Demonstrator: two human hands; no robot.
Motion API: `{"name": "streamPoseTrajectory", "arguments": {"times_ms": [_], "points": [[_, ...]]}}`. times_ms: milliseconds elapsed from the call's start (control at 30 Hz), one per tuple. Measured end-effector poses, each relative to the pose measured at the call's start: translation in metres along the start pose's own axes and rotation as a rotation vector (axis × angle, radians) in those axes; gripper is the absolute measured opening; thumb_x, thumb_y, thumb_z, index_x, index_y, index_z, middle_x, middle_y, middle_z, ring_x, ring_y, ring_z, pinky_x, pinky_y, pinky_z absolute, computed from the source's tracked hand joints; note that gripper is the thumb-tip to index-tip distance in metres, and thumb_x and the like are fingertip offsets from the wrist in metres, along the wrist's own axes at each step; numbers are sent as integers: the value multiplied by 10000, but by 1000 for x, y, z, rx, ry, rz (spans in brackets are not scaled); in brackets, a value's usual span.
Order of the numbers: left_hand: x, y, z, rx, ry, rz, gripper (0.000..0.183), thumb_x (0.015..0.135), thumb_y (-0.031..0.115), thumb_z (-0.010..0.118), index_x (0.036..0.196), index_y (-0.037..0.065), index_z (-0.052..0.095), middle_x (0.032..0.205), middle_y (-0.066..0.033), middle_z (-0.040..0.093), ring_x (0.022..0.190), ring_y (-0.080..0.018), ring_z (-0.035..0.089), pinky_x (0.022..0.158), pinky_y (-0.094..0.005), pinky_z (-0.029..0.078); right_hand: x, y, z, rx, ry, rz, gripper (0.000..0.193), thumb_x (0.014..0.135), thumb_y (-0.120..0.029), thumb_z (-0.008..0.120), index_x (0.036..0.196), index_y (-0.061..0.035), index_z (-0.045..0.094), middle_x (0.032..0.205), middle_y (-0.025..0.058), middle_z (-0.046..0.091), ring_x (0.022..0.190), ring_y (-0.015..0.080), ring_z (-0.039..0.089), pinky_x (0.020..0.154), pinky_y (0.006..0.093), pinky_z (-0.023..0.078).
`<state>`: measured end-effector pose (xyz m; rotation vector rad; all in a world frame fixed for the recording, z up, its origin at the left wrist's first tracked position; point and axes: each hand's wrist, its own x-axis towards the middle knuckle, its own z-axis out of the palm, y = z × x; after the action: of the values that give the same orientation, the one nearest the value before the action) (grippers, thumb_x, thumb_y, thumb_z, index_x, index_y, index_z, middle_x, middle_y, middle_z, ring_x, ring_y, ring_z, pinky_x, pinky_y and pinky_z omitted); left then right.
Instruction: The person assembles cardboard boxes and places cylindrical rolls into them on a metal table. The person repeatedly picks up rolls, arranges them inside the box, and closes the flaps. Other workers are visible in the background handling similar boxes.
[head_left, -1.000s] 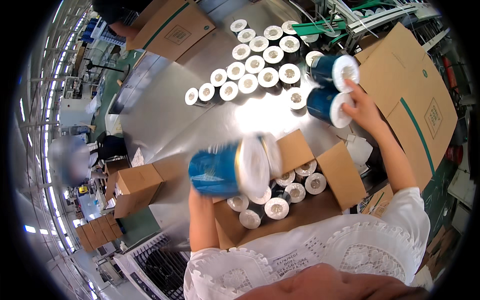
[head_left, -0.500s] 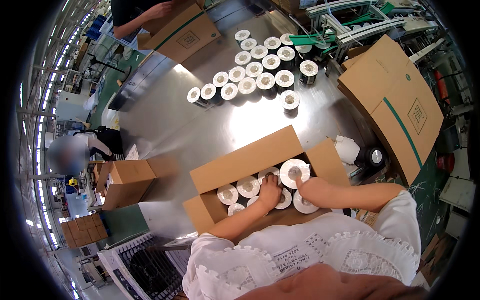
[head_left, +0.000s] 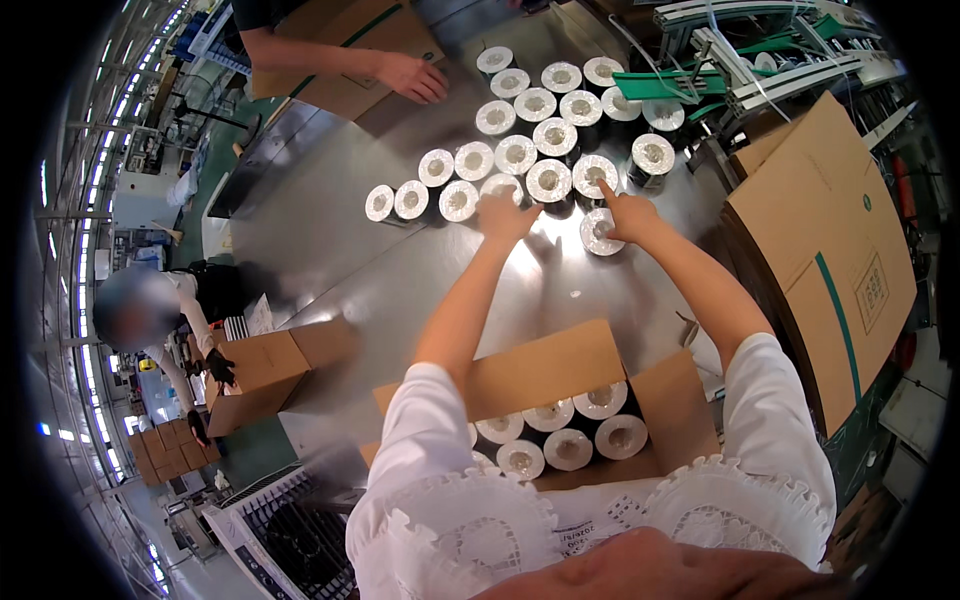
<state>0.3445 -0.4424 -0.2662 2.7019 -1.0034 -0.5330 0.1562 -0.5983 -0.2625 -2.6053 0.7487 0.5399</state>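
Observation:
Both my arms reach across the metal table to a group of upright rolls [head_left: 549, 181] with white ends, hollow-looking centres and dark sides. My left hand [head_left: 507, 215] lies over the near edge of one roll [head_left: 501, 187], thumb spread to the right; its other fingers are partly blurred. On the right, my right hand [head_left: 630, 214] has its index finger stretched onto a roll [head_left: 592, 172]. Its thumb touches the nearest roll [head_left: 597, 232]. Close to my body stands an open cardboard box [head_left: 545, 370] with several such rolls [head_left: 568, 449] upright inside; my left arm hides its left part.
A large flattened-looking carton [head_left: 815, 260] leans at the right, below a conveyor with green guides [head_left: 665, 85]. Another person's hand [head_left: 412, 78] is beside a carton [head_left: 345, 60] at the far left. A gloved co-worker handles a box [head_left: 262, 372] at left.
My hands have left the rolls in the box and moved forward to the rolls on the table. The far person's hand has come out over the table; the left co-worker's gloved hands now show.

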Motion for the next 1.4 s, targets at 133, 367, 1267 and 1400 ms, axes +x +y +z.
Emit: {"name": "streamPoseTrajectory", "arguments": {"times_ms": [133, 367, 1267, 1400], "points": [[47, 48, 32, 92, -150, -268, 725, 754, 673, 555, 1257, 152, 582, 1299, -229, 489, 1262, -407, 378, 971, -542, 355, 60, 40, 59, 218, -31, -89, 998, 693, -222, 762, 1465, -82, 144, 954, 239, 650, 900, 384, 629, 797, 440, 500], [26, -16, 17, 264, -207, 256, 446, 696, 539, 664, 918, 160, 736, 896, -95, 702, 848, -258, 665, 741, -380, 514, 0, 29, 78, 383, 16, -73, 770, 697, -201, 721, 1344, -19, 346, 904, 276, 632, 867, 415, 623, 783, 454, 494], [-313, -140, -194, -270, -1017, 222, 297, 793, 353, 737, 998, 138, 736, 969, -83, 710, 931, -160, 640, 893, -324, 472, -262, -233, 38, 527, -414, -955, 679, 833, -209, 644, 1354, 92, 331, 784, 216, 662, 683, 362, 648, 625, 429, 524], [-165, -148, -172, -365, -27, 94, 352, 809, 313, 698, 1095, 110, 668, 1178, -110, 606, 1114, -197, 554, 965, -349, 423, -195, -138, -36, 917, 344, -352, 272, 867, -163, 631, 1110, -42, 614, 775, 102, 668, 660, 212, 640, 657, 332, 529]]}}
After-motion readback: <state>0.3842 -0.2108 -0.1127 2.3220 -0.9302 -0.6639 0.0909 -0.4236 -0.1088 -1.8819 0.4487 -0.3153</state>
